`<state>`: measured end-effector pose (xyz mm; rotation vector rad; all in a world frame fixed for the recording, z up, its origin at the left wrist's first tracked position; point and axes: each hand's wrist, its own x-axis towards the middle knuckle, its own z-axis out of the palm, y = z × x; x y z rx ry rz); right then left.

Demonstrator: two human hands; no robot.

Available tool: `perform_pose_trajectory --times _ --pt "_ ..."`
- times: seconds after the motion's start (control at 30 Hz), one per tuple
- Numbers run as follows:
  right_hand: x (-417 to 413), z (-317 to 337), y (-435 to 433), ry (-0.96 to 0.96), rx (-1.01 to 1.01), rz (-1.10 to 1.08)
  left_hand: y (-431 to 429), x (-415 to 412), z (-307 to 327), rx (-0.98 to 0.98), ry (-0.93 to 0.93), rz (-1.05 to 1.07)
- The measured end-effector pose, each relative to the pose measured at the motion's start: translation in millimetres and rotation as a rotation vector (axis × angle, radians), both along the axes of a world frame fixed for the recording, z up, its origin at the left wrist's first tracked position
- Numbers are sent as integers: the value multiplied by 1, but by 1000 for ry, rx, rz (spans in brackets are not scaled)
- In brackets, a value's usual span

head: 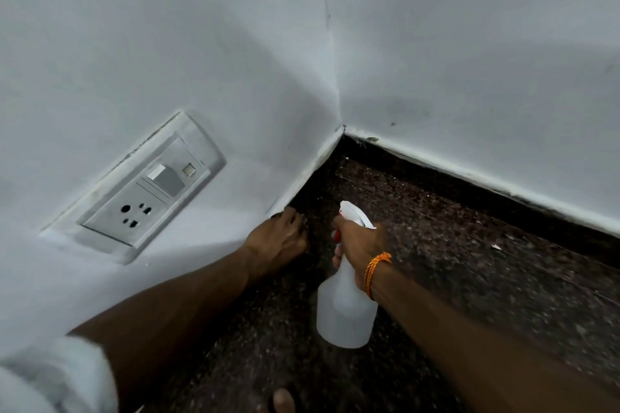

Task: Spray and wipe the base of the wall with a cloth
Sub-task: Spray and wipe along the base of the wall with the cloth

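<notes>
My left hand (276, 236) presses against the base of the left wall (312, 164), close to the corner. Its fingers are curled on a dark cloth (307, 228) that is hard to tell apart from the dark skirting. My right hand (359, 245), with an orange thread on the wrist, grips the neck of a white translucent spray bottle (345, 308). The bottle hangs tilted above the floor, and its white nozzle (350, 211) points towards the corner, just right of my left hand.
A switch and socket plate (144, 191) sits low on the left wall. The right wall's base (469, 174) runs away to the right over a dark speckled floor (469, 271). A toe (283, 401) shows at the bottom edge.
</notes>
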<state>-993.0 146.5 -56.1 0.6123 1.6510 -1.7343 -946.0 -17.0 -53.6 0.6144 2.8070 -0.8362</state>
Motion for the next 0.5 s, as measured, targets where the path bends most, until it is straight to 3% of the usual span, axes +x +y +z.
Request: perform_pose_trajectory --times 0.13,0.27,0.4,0.5 --pt "-1 -10 8 17 9 -13 14 -41 4 -114 -22 -20" --pt "-5 -12 16 20 23 -16 33 -80 5 -87 -6 65" --pt "-9 -14 22 30 27 -26 35 -65 -19 -230 -80 118" --pt "-14 -19 26 57 54 5 25 -50 -19 -209 -138 72"
